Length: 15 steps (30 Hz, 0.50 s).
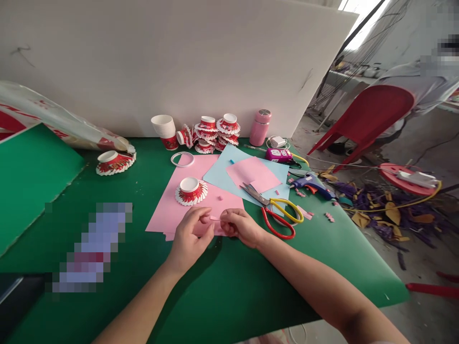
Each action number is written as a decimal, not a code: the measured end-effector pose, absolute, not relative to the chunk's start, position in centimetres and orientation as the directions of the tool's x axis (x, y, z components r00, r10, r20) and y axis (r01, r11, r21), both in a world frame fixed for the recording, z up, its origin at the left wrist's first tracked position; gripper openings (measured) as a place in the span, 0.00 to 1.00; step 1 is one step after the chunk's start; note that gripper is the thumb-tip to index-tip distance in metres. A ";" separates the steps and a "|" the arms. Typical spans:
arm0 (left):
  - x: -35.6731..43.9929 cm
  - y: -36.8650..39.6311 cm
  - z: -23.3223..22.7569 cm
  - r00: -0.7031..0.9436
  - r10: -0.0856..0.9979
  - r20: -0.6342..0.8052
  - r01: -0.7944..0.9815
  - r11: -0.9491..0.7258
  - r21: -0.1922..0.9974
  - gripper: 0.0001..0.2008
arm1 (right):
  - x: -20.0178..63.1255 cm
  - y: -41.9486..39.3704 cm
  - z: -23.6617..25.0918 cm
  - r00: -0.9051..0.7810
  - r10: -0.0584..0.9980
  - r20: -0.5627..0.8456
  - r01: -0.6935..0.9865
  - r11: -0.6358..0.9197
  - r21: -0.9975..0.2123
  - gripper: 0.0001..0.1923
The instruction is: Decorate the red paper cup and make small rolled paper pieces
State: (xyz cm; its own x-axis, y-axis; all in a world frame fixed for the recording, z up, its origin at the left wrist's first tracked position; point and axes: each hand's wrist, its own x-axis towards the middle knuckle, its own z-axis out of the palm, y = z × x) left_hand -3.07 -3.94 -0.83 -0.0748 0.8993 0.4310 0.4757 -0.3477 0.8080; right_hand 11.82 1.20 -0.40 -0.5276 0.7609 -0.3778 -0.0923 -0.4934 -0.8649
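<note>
A small pink paper strip is pinched between the thumb and fingers of my right hand. My left hand is beside the strip's free end, its thumb and fingers apart and slightly curled. Under both hands lie pink paper sheets. Just beyond my left hand, a red-and-white cut paper cup stands upside down, its rim fanned out in strips. A tiny rolled pink piece rests on the sheet. To the right of my right hand are open scissors with red and yellow handles.
Light blue paper and a smaller pink sheet lie behind the scissors. A blue glue gun is at the right edge. Stacked cups, fanned cups and a pink flask stand along the white board.
</note>
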 end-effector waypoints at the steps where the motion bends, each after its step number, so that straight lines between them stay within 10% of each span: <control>1: -3.1 -3.9 -0.8 -0.012 0.848 0.530 0.568 -0.430 0.701 0.09 | 11.9 1.3 -0.3 -0.543 0.738 -0.402 -0.087 -0.525 -0.847 0.09; 7: -3.4 -3.8 -0.6 0.290 0.661 0.692 0.787 -0.576 0.221 0.07 | 12.2 1.4 -0.2 -0.570 0.696 -0.437 -0.100 -0.587 -0.804 0.09; 15: -3.4 -3.8 -0.6 0.314 0.651 0.691 0.816 -0.557 0.154 0.08 | 12.0 1.2 -0.5 -0.573 0.722 -0.388 -0.129 -0.547 -0.827 0.12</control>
State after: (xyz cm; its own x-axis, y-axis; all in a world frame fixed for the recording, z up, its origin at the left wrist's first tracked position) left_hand -3.42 -3.78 -0.64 0.3138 0.6514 0.6908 0.8161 -0.5569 0.1545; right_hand 12.01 1.23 -0.54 -0.5734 0.7217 -0.3877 -0.1287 -0.5467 -0.8274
